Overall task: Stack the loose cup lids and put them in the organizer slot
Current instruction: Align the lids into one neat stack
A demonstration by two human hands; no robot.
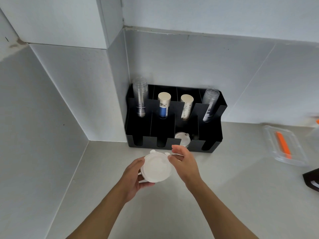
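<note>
While the grey counter [224, 195] fills my view, the black cup organizer [174, 145] sits against the corner wall, one lid [182, 138] in its third front slot. My left hand [134, 178] grips a stack of white cup lids [156, 167] above the counter; my right hand [184, 163] pinches its rim.
</note>
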